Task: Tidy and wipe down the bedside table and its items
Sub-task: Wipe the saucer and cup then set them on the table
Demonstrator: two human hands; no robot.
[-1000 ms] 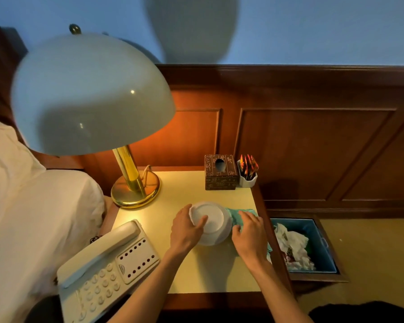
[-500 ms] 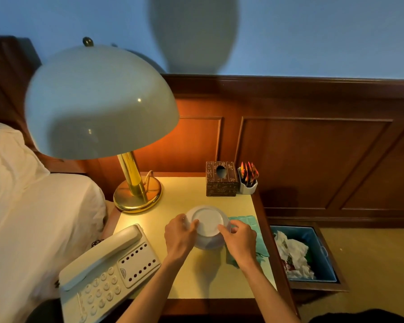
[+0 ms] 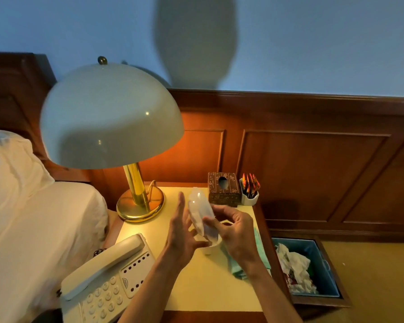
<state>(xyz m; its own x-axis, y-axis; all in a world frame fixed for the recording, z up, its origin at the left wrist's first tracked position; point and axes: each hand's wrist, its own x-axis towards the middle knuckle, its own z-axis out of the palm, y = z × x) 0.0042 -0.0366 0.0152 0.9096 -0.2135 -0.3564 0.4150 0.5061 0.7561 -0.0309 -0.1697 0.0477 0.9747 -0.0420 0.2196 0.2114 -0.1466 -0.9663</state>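
Since half a second ago, the white saucer [image 3: 201, 212] has been coming up off the cup [image 3: 210, 247] it was covering and is now tilting on edge, blurred, just right of the frame's centre above the worktop [image 3: 196, 290]. The right hand [image 3: 233, 231] is pinching the saucer's lower right rim between thumb and curled fingers, while the left hand [image 3: 182, 229] is holding its fingers straight and spread, palm facing the saucer's underside; whether it is touching is unclear. Glossy and pale, the saucer is showing a soft highlight near its upper edge. A white cup is sitting directly below it, partly hidden by both hands. The green cloth [image 3: 247, 264] is lying on the worktop under the right wrist, toward the right edge. A cream telephone [image 3: 107, 280] is resting at lower left.
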